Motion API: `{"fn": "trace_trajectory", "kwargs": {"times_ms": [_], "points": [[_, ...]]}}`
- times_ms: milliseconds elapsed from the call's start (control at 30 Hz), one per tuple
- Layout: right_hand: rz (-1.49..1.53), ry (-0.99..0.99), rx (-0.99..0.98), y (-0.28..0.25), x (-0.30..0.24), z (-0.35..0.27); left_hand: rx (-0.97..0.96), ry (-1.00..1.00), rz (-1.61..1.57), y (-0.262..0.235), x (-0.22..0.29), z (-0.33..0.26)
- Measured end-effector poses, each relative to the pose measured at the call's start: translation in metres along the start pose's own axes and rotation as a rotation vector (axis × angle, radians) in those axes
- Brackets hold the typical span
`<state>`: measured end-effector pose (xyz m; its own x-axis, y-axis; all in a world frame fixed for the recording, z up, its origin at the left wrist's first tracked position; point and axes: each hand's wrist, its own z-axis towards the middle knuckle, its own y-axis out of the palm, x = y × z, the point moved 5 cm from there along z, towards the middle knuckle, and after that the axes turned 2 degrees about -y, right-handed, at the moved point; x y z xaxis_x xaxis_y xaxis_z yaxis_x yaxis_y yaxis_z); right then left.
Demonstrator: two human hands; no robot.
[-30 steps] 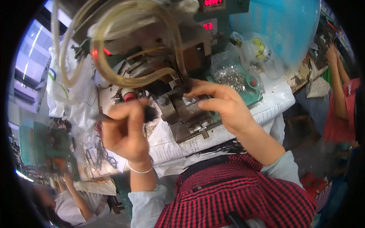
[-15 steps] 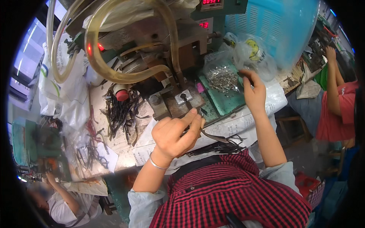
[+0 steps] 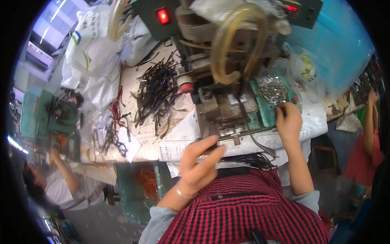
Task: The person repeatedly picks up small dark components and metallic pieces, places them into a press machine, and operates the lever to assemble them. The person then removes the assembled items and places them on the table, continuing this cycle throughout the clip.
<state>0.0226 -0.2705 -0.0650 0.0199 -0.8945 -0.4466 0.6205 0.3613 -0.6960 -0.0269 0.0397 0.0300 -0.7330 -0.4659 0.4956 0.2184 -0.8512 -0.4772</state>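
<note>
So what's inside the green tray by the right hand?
The green tray holds a heap of small shiny metal parts. The right hand rests on its near edge, covering that corner; what lies beneath the heap cannot be seen.

Cluttered wooden workbench (image 3: 146, 146); white plastic sacks (image 3: 95, 61) behind; blue mesh crate (image 3: 325, 40) right; bright window (image 3: 50, 28) upper left.
</note>
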Motion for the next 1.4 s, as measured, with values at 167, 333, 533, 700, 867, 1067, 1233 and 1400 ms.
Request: {"fn": "trace_trajectory", "kwargs": {"times_ms": [167, 333, 533, 700, 867, 1067, 1233, 1400], "points": [[0.325, 0.142, 0.062, -0.009, 0.002, 0.015, 0.452, -0.202, 0.421, -0.089, -0.040, 0.036], [0.467, 0.187, 0.010, -0.007, -0.028, 0.032, -0.067, -0.339, 0.834, -0.040, -0.157, 0.055], [0.422, 0.366, -0.024, -0.014, 0.022, -0.009, -0.123, -0.567, 0.895, -0.011, -0.233, 0.008], [0.333, 0.395, 0.144, -0.067, 0.058, -0.048, -0.116, -0.867, 0.488, -0.081, -0.222, -0.011], [0.677, 0.251, -0.040, -0.055, -0.028, -0.007, 0.031, -0.930, -0.186, -0.046, -0.226, -0.015], [0.960, 0.094, -0.091, 0.001, -0.109, 0.067, 0.244, -0.767, -0.171, -0.011, -0.234, -0.010], [1.118, 0.192, -0.030, 0.007, -0.121, 0.039, 0.365, -0.752, -0.392, -0.002, -0.191, -0.021], [1.154, 0.216, -0.057, 0.011, -0.124, 0.042, 0.528, -0.202, -0.258, -0.031, -0.069, 0.060]]}}
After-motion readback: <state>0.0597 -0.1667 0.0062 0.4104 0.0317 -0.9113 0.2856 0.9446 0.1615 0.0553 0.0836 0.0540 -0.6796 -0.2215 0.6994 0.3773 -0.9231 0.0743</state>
